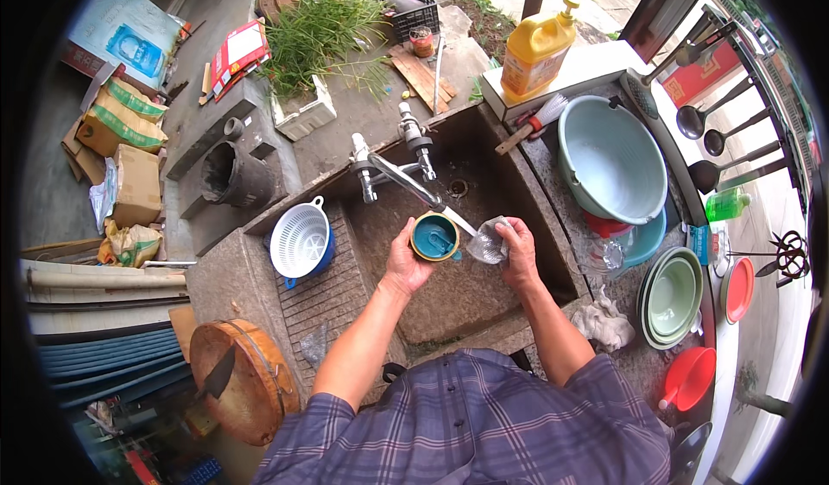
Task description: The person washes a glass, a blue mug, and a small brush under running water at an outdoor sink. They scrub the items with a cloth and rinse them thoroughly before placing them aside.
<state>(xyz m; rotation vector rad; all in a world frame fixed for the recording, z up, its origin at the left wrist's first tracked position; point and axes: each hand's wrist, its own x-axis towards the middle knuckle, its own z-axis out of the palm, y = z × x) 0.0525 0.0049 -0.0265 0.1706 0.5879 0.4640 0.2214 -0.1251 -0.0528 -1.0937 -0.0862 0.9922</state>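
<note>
My left hand (407, 261) grips a small round pot or bowl (434, 235) with a tan rim and a teal inside, tilted towards me over the stone sink (440, 310). In my right hand (520, 252) is a silvery, crumpled-looking scrubbing mesh or clear plastic piece (488, 241); which of the two I cannot tell. Water runs from the metal faucet (407, 179) between my hands, close to the pot's right edge. Some teal matter shows at the pot's lower right. Part of the sink floor is hidden by my hands.
A white colander in a blue basin (301, 241) stands on the ribbed ledge at left. Below it a round wooden chopping block (249, 381) carries a cleaver (217, 376). Basins (612, 158), a yellow pump bottle (537, 51), a cloth (605, 322) and green bowls (671, 297) line the right.
</note>
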